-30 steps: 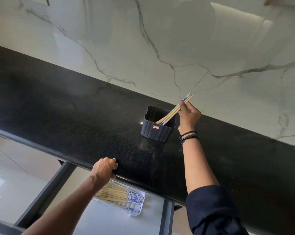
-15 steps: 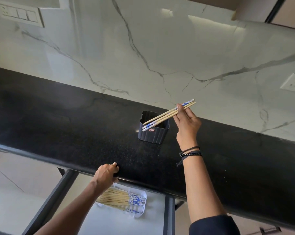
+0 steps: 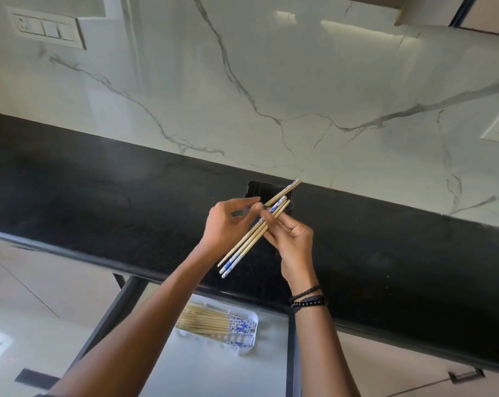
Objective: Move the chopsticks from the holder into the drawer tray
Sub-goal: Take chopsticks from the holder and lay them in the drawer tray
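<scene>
Carrying is the step in hand, I judge: a small bundle of pale bamboo chopsticks with blue-and-white patterned ends (image 3: 252,237) is clear of the ribbed black plastic holder (image 3: 255,188) and held in the air above the polished black stone surface (image 3: 99,202), slanting from low left to high right. The right hand (image 3: 293,243) has its grip closed on the bundle near the middle, fingers curled under the sticks and thumb across them. The left hand (image 3: 228,224) reaches in from the other side with thumb and forefinger stretched toward the upper ends; its fingertips are blurred, so I cannot tell whether that grip has closed on the sticks or only touches them. Both forearms rise from the bottom of the frame and meet just in front of the holder, which stands at the back against the white veined marble wall (image 3: 271,81). Below the surface's front edge the dark-framed drawer (image 3: 290,353) stands open, and the white plastic tray (image 3: 251,344) in it already holds a row of matching chopsticks (image 3: 208,322), patterned ends to the right. The held sticks show patterned ends at both ends of the bundle, so the next move probably calls for squaring them up, then lowering them into the tray alongside the others.
</scene>
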